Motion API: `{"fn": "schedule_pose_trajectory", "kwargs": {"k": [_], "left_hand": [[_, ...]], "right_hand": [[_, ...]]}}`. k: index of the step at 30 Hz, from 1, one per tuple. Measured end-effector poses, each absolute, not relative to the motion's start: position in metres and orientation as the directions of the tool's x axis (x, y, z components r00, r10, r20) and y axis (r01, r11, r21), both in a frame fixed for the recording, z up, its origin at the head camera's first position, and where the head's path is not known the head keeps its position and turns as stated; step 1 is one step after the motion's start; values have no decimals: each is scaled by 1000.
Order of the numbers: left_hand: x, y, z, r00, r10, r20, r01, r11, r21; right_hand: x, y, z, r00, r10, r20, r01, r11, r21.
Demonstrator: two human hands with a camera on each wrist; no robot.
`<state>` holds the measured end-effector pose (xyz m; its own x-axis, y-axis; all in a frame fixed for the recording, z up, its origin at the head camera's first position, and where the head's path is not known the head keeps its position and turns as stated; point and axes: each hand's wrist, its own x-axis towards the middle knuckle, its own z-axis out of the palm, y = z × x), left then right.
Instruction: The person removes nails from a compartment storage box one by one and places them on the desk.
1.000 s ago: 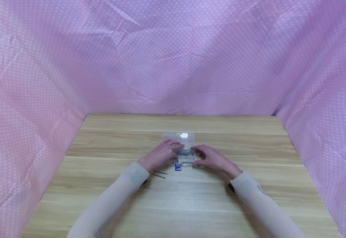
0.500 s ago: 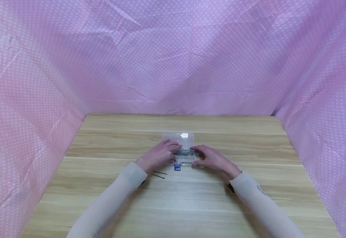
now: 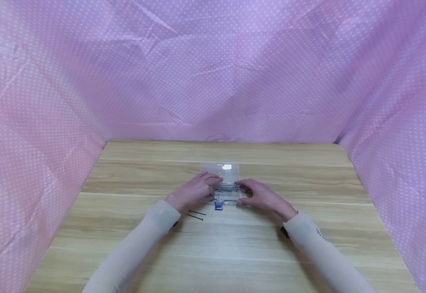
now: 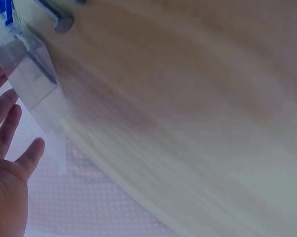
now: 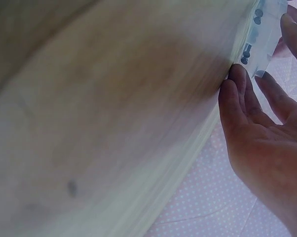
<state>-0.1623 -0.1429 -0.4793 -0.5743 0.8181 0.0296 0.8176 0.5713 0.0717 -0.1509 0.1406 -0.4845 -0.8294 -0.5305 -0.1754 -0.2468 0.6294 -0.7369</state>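
Clear box [image 3: 229, 195] with nails [image 3: 227, 189] inside

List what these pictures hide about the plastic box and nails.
Head view: near left part of the clear plastic box, behind the left hand.
Head view: number of nails inside; they overlap.
Left wrist view: tip of a loose nail, cut off by the top edge.

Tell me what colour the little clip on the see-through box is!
Blue; the clip shows best in the head view.
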Motion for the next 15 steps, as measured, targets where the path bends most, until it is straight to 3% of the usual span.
{"fn": "schedule_pose_trajectory", "kwargs": {"k": [9, 15], "left_hand": [[-166, -148, -474, -567, 822, 58, 823, 563, 69], [-160, -158, -480, -654, 748, 112, 756, 641, 134]], "right_hand": [[-151, 139, -485, -830, -530, -173, -239, 620, -748], [-151, 138, -485, -831, -530, -169, -244, 620, -745]]}}
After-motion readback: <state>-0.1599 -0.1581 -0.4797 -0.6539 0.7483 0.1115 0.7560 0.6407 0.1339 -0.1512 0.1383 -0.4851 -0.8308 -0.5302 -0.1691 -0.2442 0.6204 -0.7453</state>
